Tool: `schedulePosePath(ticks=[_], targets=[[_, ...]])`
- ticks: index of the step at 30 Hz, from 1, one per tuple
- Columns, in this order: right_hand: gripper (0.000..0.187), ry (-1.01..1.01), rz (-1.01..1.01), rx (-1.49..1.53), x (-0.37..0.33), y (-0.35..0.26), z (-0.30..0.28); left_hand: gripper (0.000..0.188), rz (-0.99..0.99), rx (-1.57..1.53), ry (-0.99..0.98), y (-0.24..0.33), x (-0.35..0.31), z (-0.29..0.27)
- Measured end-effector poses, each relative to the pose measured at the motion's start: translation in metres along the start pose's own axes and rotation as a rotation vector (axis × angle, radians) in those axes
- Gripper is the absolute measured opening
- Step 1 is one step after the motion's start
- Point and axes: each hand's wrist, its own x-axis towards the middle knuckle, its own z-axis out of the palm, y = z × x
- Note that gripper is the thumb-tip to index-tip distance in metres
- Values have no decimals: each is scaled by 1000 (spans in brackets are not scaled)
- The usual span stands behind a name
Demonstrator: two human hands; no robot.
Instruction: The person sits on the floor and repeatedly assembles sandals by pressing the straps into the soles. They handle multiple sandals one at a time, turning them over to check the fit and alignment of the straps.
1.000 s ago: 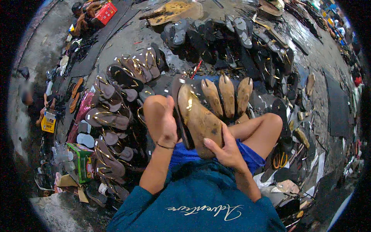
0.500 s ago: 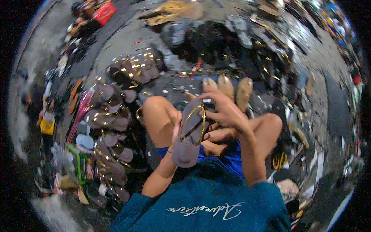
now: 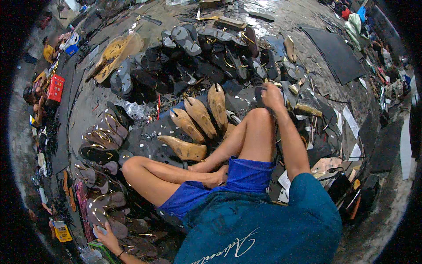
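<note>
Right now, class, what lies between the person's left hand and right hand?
In the head view, some sandals and then the person's bent legs lie between the left hand and the right hand.

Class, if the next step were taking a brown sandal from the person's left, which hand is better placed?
Probably the left hand: it is at the brown sandals. The right hand is far across the scene, beyond the right knee.

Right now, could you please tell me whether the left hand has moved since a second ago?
Yes, leftward: judged against the wooden shoe lasts, the left hand has gone from near them to far left, beside the brownish thong sandals.
</note>
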Motion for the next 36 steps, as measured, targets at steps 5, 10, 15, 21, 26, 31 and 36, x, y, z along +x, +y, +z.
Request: schedulePosePath(ticks=[5,10,15,21,26,31,36], targets=[[29,-237,232,-172,9,108,6,49,110,-214,40,107,-36,42],[25,468,-344,135,-22,-89,-79,33,712,-688,-163,252,-86,73],[30,277,-615,433,-144,-208,-79,23,443,-1270,-487,392,-109,70],[34,264,-594,594,-220,-226,-44,13,-57,-1529,-959,363,-114,88],[30,302,-675,561,-235,-222,-31,12,-178,-1547,-1056,346,-117,91],[27,125,-434,728,-238,-221,-36,19,-198,-1793,-1225,324,-115,108],[31,145,-363,715,-236,-219,-35,34,-168,-1382,-915,300,-81,138]])
